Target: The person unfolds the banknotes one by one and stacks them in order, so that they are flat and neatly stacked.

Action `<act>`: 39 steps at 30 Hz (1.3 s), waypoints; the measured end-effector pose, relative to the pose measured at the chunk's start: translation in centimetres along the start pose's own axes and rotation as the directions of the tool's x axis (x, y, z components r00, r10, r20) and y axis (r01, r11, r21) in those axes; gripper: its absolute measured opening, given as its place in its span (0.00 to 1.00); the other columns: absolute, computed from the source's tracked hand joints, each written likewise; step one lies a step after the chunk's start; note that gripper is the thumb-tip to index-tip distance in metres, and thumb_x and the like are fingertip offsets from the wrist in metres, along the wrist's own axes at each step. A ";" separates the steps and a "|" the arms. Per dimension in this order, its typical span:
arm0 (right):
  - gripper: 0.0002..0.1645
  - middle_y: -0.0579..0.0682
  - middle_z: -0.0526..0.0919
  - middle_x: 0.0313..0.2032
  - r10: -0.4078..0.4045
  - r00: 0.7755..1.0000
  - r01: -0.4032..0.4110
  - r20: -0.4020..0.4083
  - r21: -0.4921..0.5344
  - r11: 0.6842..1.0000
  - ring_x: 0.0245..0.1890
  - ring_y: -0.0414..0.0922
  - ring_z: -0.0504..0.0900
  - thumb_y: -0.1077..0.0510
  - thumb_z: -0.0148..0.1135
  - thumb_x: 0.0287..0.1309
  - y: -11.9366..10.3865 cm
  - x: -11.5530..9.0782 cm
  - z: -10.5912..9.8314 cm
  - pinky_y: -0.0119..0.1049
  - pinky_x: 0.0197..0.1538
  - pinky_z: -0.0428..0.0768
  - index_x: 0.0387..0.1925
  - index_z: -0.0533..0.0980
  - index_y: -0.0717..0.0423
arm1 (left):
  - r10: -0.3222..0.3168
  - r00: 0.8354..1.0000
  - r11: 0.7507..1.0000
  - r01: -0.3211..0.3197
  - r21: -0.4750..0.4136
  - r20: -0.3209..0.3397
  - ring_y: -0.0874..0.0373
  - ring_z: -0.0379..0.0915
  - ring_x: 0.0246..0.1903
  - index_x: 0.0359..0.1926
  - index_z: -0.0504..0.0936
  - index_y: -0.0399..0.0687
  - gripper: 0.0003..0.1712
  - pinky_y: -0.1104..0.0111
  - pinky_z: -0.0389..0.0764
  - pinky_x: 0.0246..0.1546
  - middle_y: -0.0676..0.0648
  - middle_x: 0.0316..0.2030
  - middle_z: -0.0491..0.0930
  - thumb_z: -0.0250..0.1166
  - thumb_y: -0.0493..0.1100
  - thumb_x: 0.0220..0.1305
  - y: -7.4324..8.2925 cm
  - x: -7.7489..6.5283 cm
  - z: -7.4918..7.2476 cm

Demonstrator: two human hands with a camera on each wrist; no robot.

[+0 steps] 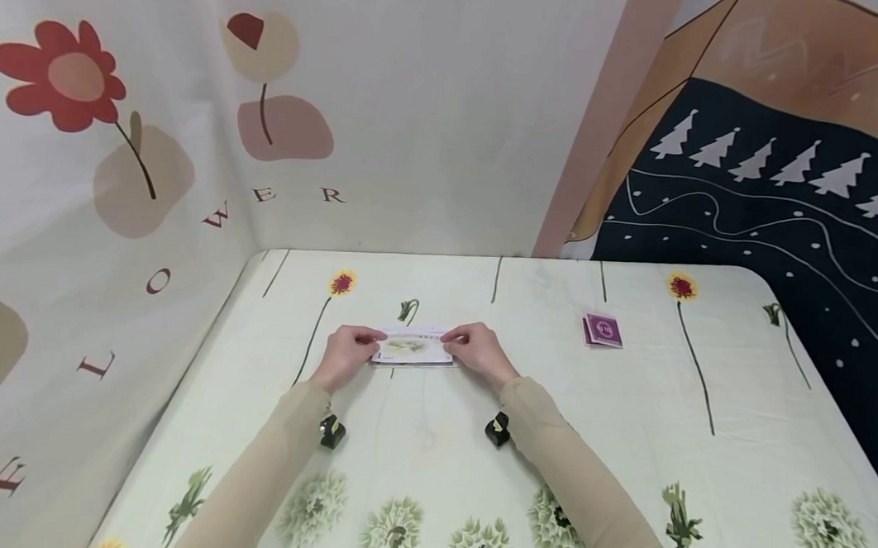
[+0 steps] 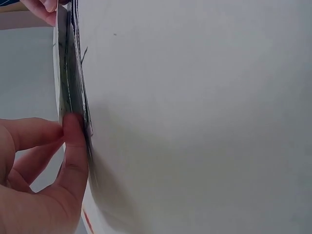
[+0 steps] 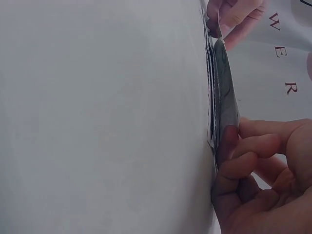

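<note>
A folded printed paper (image 1: 414, 349), pale with a purple tint and a greenish picture, lies across the middle of the table in the head view. My left hand (image 1: 347, 357) pinches its left end, and my right hand (image 1: 481, 351) pinches its right end. In the left wrist view the paper (image 2: 73, 68) is seen edge-on with several thin layers, the thumb on its near side. The right wrist view shows the upper sheet of the paper (image 3: 225, 90) lifted apart from the layers below, held between the right thumb and fingers.
To the right on the table stands a small purple folded card (image 1: 603, 330), slightly propped open. A white flower-print cloth (image 1: 423, 439) covers the table. Printed curtains (image 1: 432, 125) hang behind and to the left, and a dark tree-print cloth (image 1: 770, 209) is at the right.
</note>
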State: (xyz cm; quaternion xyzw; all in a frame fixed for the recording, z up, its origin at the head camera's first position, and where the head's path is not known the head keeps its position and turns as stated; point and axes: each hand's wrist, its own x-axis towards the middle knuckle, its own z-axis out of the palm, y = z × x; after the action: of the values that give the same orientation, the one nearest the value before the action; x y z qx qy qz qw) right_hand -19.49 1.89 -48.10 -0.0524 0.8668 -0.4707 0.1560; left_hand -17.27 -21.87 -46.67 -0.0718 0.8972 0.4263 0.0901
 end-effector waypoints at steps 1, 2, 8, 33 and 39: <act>0.09 0.50 0.82 0.38 0.002 1.000 -0.002 -0.001 0.002 1.000 0.35 0.45 0.74 0.61 0.64 0.59 0.0 0.0 0.0 0.37 0.41 0.71 0.41 0.85 0.56 | 0.000 1.000 1.000 0.000 0.004 0.000 0.51 0.73 0.40 0.46 0.84 0.37 0.13 0.68 0.74 0.35 0.39 0.43 0.80 0.61 0.30 0.61 0.0 0.0 0.0; 0.09 0.50 0.82 0.38 0.002 1.000 -0.002 -0.002 0.001 1.000 0.35 0.44 0.74 0.61 0.65 0.59 -0.1 0.0 -0.1 0.37 0.41 0.72 0.40 0.85 0.56 | 0.000 1.000 1.000 0.000 0.008 0.001 0.51 0.73 0.40 0.46 0.84 0.36 0.13 0.68 0.74 0.35 0.39 0.43 0.80 0.60 0.30 0.61 0.1 0.0 0.0; 0.09 0.50 0.82 0.35 0.001 1.000 -0.001 0.004 0.013 1.000 0.33 0.44 0.74 0.60 0.65 0.58 -0.3 -0.1 -0.2 0.36 0.38 0.71 0.40 0.85 0.56 | 0.009 1.000 0.999 -0.010 0.044 0.008 0.53 0.72 0.36 0.45 0.85 0.37 0.13 0.69 0.72 0.32 0.41 0.41 0.81 0.61 0.31 0.60 0.0 0.2 -0.1; 0.20 0.55 0.78 0.39 -0.088 0.969 -0.006 0.232 0.375 0.927 0.28 0.41 0.72 0.61 0.58 0.64 3.0 0.4 -4.2 0.31 0.34 0.72 0.57 0.76 0.60 | 0.107 0.993 0.989 -0.111 0.096 0.042 0.49 0.73 0.38 0.48 0.82 0.35 0.16 0.60 0.72 0.40 0.39 0.41 0.77 0.63 0.32 0.57 -0.6 -0.5 -0.5; 0.20 0.59 0.77 0.46 -0.109 0.978 0.049 0.176 0.315 0.948 0.37 0.46 0.73 0.59 0.55 0.67 4.0 -1.0 -8.2 0.36 0.41 0.75 0.58 0.75 0.61 | 0.107 0.994 0.991 -0.108 0.076 0.011 0.48 0.73 0.39 0.49 0.80 0.36 0.16 0.61 0.74 0.39 0.38 0.43 0.74 0.64 0.32 0.58 -0.6 -1.4 -0.5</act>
State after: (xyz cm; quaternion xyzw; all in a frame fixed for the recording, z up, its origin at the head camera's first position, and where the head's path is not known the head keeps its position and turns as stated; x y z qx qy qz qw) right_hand -20.90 10.93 -47.07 -0.1071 0.7607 -0.5991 0.2255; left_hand -15.80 -22.54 -46.47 -0.0184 0.9152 0.3960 0.0726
